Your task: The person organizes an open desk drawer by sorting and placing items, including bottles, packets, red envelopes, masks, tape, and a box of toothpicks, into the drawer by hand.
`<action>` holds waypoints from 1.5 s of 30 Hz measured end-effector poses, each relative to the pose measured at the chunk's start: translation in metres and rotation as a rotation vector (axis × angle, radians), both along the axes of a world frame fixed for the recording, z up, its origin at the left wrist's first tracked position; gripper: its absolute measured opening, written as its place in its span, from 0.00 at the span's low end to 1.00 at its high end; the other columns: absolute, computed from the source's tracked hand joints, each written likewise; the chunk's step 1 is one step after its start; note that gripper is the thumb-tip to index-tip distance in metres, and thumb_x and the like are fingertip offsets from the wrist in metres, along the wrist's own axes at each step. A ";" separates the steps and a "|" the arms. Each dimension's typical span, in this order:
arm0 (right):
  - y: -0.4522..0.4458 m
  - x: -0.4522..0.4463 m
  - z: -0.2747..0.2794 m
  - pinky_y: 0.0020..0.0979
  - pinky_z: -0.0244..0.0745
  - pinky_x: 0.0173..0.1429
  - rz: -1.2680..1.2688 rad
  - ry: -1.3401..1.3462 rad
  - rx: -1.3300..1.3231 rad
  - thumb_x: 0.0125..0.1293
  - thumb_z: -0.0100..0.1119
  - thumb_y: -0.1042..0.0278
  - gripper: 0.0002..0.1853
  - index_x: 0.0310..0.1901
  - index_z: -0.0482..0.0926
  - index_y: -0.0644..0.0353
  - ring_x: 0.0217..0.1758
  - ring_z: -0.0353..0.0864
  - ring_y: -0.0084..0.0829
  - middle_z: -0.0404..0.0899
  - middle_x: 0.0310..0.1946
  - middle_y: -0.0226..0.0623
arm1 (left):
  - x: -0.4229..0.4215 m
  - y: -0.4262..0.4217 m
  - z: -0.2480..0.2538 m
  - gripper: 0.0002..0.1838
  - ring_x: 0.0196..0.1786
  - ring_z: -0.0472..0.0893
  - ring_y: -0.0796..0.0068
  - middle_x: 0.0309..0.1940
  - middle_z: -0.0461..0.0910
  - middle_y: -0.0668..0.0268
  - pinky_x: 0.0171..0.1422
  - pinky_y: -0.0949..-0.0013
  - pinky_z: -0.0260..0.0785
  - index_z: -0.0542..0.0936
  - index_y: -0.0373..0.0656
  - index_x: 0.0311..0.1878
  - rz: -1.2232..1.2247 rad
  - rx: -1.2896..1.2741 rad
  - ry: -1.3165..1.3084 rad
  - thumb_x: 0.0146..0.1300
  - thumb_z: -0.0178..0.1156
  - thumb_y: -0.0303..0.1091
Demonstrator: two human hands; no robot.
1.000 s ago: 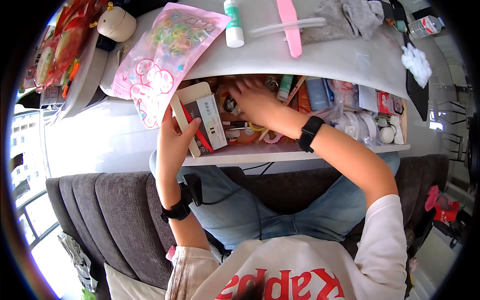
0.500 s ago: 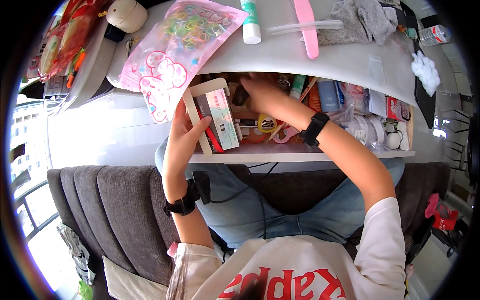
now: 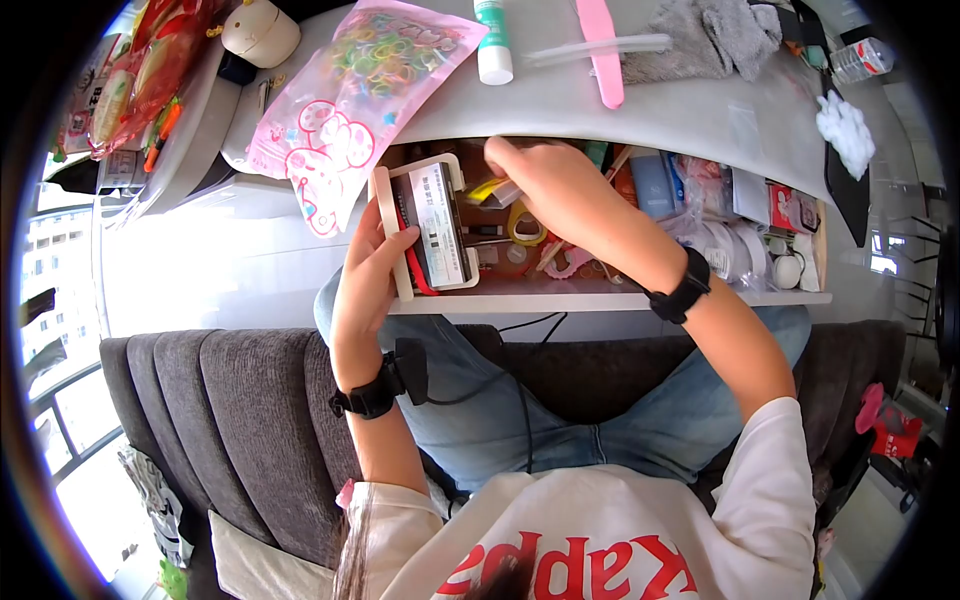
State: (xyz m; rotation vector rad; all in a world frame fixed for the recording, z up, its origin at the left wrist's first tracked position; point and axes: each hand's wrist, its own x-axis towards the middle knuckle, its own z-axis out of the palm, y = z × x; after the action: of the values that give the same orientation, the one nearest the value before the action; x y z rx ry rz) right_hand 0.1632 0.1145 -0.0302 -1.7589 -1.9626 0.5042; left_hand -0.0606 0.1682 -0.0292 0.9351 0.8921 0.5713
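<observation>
My left hand (image 3: 372,262) grips a cream box (image 3: 387,232) at the left end of the open drawer (image 3: 600,301). A white printed card or packet (image 3: 438,225) and something red and black lie in the box. My right hand (image 3: 540,178) is over the drawer's middle, fingers curled, with a small yellow and clear item (image 3: 487,191) at its fingers. Below that hand lies a yellow tape roll (image 3: 524,226), beside a pink scalloped ring (image 3: 568,263). Farther right in the drawer are a blue packet (image 3: 655,187) and white round rolls (image 3: 722,250).
On the tabletop (image 3: 480,118) lie a pink bag of small coloured bands (image 3: 350,110), a glue stick (image 3: 494,45), a pink tool (image 3: 602,60) and a grey cloth (image 3: 705,40). A bottle (image 3: 862,60) and white fluff (image 3: 845,135) are at the right.
My right hand has drawn back from the drawer's rear with its fingers curled, and a yellow and clear item now shows at them. The box in my left hand lies flatter.
</observation>
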 end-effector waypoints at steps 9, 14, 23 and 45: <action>-0.055 0.034 0.022 0.23 0.70 0.51 -0.260 0.803 -0.227 0.65 0.52 0.71 0.18 0.55 0.68 0.67 0.46 0.75 0.21 0.77 0.46 0.36 | 0.030 -0.017 -0.008 0.21 0.49 0.77 0.68 0.48 0.74 0.59 0.55 0.64 0.72 0.65 0.37 0.59 0.158 -0.085 -0.145 0.60 0.46 0.24; -0.077 0.029 0.031 0.25 0.72 0.46 -0.407 1.138 -0.145 0.67 0.52 0.65 0.16 0.51 0.71 0.66 0.41 0.75 0.20 0.77 0.40 0.32 | 0.063 -0.042 -0.002 0.19 0.48 0.77 0.72 0.46 0.74 0.60 0.51 0.69 0.73 0.64 0.36 0.57 0.137 -0.101 -0.165 0.62 0.48 0.22; -0.071 -0.002 -0.001 0.37 0.64 0.59 -0.461 0.456 0.179 0.56 0.52 0.81 0.22 0.54 0.63 0.72 0.55 0.68 0.50 0.65 0.51 0.54 | 0.103 -0.079 -0.003 0.24 0.55 0.71 0.74 0.54 0.69 0.60 0.57 0.70 0.67 0.55 0.39 0.65 0.146 -0.145 -0.257 0.66 0.46 0.27; -0.078 0.025 0.037 0.24 0.66 0.34 -0.493 0.866 -0.002 0.71 0.44 0.61 0.16 0.43 0.77 0.65 0.27 0.68 0.17 0.76 0.28 0.28 | 0.089 -0.073 0.001 0.20 0.52 0.75 0.71 0.49 0.73 0.60 0.57 0.68 0.69 0.63 0.36 0.58 0.159 -0.241 -0.353 0.62 0.48 0.25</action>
State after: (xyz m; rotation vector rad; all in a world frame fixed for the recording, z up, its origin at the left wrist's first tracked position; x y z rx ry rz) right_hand 0.1879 0.0369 0.0066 -1.5544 -0.9047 0.8870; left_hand 0.0281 0.0955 -0.0281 0.5263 0.6995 0.7218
